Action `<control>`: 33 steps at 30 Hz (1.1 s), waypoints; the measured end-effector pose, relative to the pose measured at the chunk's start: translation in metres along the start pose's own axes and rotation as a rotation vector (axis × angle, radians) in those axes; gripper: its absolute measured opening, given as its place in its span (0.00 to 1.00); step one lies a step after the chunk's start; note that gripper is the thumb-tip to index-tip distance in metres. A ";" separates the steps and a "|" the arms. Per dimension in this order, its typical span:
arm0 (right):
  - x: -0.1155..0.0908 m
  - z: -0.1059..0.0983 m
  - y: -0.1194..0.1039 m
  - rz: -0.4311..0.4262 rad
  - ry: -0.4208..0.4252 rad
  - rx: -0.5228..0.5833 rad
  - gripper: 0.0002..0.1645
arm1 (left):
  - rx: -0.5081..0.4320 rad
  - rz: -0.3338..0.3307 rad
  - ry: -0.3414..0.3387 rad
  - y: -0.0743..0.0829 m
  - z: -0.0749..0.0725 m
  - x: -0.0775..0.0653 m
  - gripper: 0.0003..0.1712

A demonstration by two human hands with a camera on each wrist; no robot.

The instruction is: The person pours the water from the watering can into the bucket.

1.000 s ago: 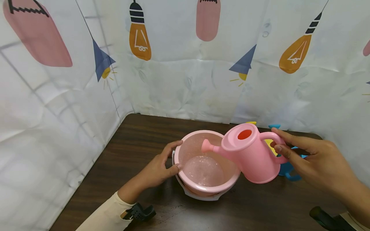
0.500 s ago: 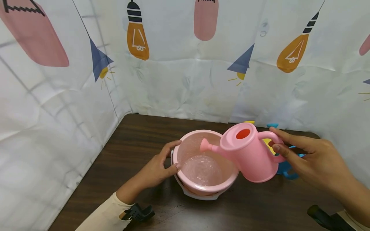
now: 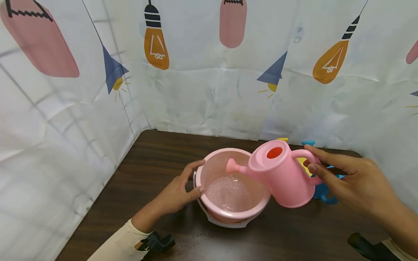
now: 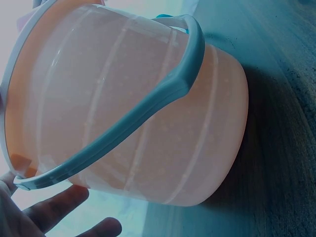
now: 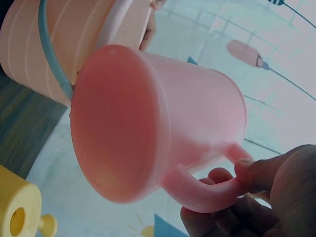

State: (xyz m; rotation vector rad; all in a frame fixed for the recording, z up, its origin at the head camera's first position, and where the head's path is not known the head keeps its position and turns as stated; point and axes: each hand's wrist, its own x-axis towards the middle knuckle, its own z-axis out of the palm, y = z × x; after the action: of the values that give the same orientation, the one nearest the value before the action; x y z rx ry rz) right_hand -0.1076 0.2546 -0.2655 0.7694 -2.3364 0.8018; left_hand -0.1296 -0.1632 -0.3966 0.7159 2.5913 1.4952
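Note:
A pink bucket [image 3: 225, 214] with water [image 3: 228, 195] in it stands on the dark wooden table. My left hand [image 3: 176, 190] holds its left rim, thumb and index finger over the edge; other fingers [image 4: 59, 207] stretch along the outside in the left wrist view. In my right hand [image 3: 356, 177] is a pink toy watering can [image 3: 287, 177], gripped by its handle [image 5: 205, 195]. The can tilts left, its spout [image 3: 232, 166] over the bucket's opening. Water trickles from the spout, and the surface below ripples.
Behind the can and right hand, a yellow watering can [image 5: 19, 202] and a blue one [image 3: 321, 192] stand partly hidden. A patterned white curtain [image 3: 196, 101] hangs beyond the table [image 3: 163, 148]. Small wet drops lie on the tabletop before the bucket. The bucket's handle [image 4: 123, 133] hangs down.
Both hands, the bucket and the tilted can keep nearly the same places. Only the ripples in the water differ, and the head view has shifted slightly.

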 end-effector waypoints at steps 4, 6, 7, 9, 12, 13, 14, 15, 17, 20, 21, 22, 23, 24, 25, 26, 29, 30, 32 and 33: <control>0.000 0.000 0.000 -0.001 0.004 0.002 0.28 | -0.001 -0.003 0.002 0.000 0.000 -0.001 0.42; 0.000 0.000 0.000 0.001 0.003 0.001 0.28 | -0.002 -0.002 0.003 0.000 0.000 -0.001 0.42; 0.000 0.000 -0.001 0.002 0.003 -0.001 0.28 | -0.003 0.001 0.004 0.000 0.000 -0.001 0.42; 0.000 0.000 -0.001 0.003 0.002 -0.002 0.28 | -0.001 0.003 0.007 0.000 0.000 -0.002 0.42; 0.000 0.000 0.000 -0.004 0.002 0.002 0.28 | 0.002 0.007 0.009 0.000 0.000 -0.001 0.42; 0.000 0.000 0.000 -0.006 0.003 0.001 0.28 | 0.004 0.007 0.009 0.000 0.000 -0.001 0.42; 0.000 0.000 0.000 -0.007 0.003 0.000 0.28 | 0.007 0.007 0.009 0.000 0.000 -0.001 0.42; 0.000 0.000 0.000 -0.008 0.004 -0.002 0.28 | 0.008 0.006 0.008 0.000 0.001 -0.001 0.42; 0.000 0.000 0.001 -0.007 0.004 -0.009 0.29 | 0.011 0.001 0.006 0.000 0.001 -0.001 0.42; 0.000 0.000 0.001 -0.005 0.001 -0.022 0.29 | 0.015 -0.005 0.004 0.000 0.000 -0.001 0.42; 0.000 0.000 0.001 -0.004 0.000 -0.024 0.30 | 0.015 -0.006 0.003 0.000 0.000 -0.001 0.42; 0.000 0.000 0.001 -0.003 0.000 -0.027 0.30 | 0.014 -0.007 0.003 0.000 0.000 -0.001 0.42; 0.000 0.000 0.001 -0.002 -0.001 -0.029 0.30 | 0.013 -0.007 0.003 0.000 0.000 -0.001 0.42; 0.000 0.000 0.001 -0.002 -0.001 -0.031 0.30 | 0.013 -0.006 0.003 0.000 0.000 -0.001 0.42; 0.000 0.000 0.001 -0.002 -0.001 -0.031 0.30 | 0.013 -0.005 0.003 0.000 0.000 -0.001 0.42; 0.000 0.000 0.001 -0.002 -0.001 -0.031 0.29 | 0.012 -0.002 0.003 0.000 0.000 -0.001 0.42; 0.000 0.000 0.001 -0.002 -0.001 -0.028 0.29 | 0.008 0.005 0.002 0.000 0.000 -0.001 0.42; 0.000 0.000 0.001 -0.001 -0.001 -0.027 0.30 | 0.007 0.006 0.001 0.001 0.000 -0.001 0.42; 0.000 0.000 0.001 0.002 -0.001 -0.025 0.30 | 0.002 0.008 0.001 0.001 0.000 -0.001 0.42; 0.000 0.000 0.000 0.005 0.000 -0.026 0.30 | 0.000 0.010 0.001 0.001 0.000 -0.001 0.42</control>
State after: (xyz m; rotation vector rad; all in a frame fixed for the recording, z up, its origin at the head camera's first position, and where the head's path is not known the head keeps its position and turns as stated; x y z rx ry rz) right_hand -0.1075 0.2551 -0.2659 0.7528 -2.3451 0.7720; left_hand -0.1284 -0.1634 -0.3961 0.7290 2.5922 1.4991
